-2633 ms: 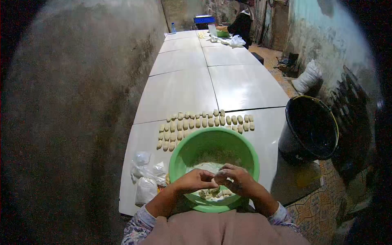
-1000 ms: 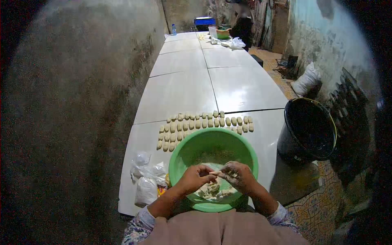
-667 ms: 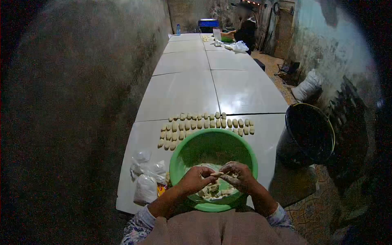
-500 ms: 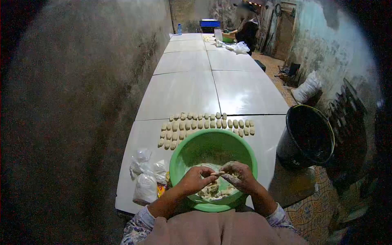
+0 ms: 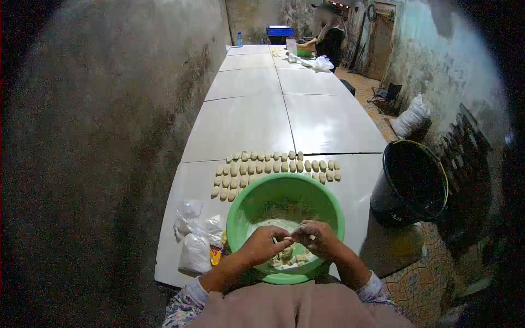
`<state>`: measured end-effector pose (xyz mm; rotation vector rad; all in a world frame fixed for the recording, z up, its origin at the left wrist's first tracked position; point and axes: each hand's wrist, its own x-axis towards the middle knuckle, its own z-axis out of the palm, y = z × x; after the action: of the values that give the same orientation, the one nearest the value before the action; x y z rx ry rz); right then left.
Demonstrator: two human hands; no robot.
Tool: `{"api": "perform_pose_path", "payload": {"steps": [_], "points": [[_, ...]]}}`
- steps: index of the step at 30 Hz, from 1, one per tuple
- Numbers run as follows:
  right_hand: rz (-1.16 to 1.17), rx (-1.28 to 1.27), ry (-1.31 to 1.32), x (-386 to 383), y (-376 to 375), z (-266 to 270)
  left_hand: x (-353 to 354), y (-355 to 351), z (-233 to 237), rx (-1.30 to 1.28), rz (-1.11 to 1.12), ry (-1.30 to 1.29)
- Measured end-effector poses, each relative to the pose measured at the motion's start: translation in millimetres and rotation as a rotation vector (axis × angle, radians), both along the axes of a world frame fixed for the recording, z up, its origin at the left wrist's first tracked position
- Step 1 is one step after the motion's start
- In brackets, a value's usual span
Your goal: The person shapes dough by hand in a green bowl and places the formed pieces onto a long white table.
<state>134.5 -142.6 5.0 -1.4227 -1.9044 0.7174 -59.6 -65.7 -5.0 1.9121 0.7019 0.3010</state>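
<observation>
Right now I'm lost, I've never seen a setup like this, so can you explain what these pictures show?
There's no machine: someone works bare-handed, wearing a head camera that looks forward and down. The left hand pinches a small pale bit, apparently dough; the right hand is up against it, its exact grip hard to see. Both are over a green bowl holding a pale mixture. Beyond it, on the white table, lie rows of dough pieces; plastic bags sit left of the bowl. A black bucket stands at the right, and another person is at the far end.
</observation>
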Motion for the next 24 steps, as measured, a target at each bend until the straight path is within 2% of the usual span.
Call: {"api": "perform_pose_path", "payload": {"steps": [5, 7, 8, 10, 11, 16, 18, 19, 22, 24], "points": [[-0.007, 0.007, -0.027, 1, 1, -2, 1, -1, 2, 0.082, 0.038, -0.062], [-0.081, -0.042, 0.137, 4, 1, -4, 1, -1, 13, -0.221, 0.078, -0.064], [-0.082, -0.041, 0.135, 7, 2, -8, 1, 1, 9, -0.22, 0.076, -0.066], [-0.118, -0.262, 0.282, 8, 4, -10, 0, 3, -3, -0.197, 0.092, -0.12], [-0.132, -0.175, 0.246, 8, 2, -8, 2, 2, -9, -0.277, 0.09, -0.25], [-0.106, -0.122, 0.199, 4, 0, 3, 0, 5, -3, -0.248, 0.086, -0.12], [-0.082, -0.194, 0.185, 1, -3, 10, 0, 3, 1, -0.125, 0.107, -0.078], [-0.111, -0.247, 0.355, 0, -3, 0, 0, 4, -2, -0.164, 0.114, -0.144], [-0.137, -0.372, 0.369, 3, -2, 4, 1, -5, 12, -0.254, 0.181, -0.289], [-0.142, -0.354, 0.393, 4, -3, 2, 2, -2, 6, -0.249, 0.144, -0.229]]}}
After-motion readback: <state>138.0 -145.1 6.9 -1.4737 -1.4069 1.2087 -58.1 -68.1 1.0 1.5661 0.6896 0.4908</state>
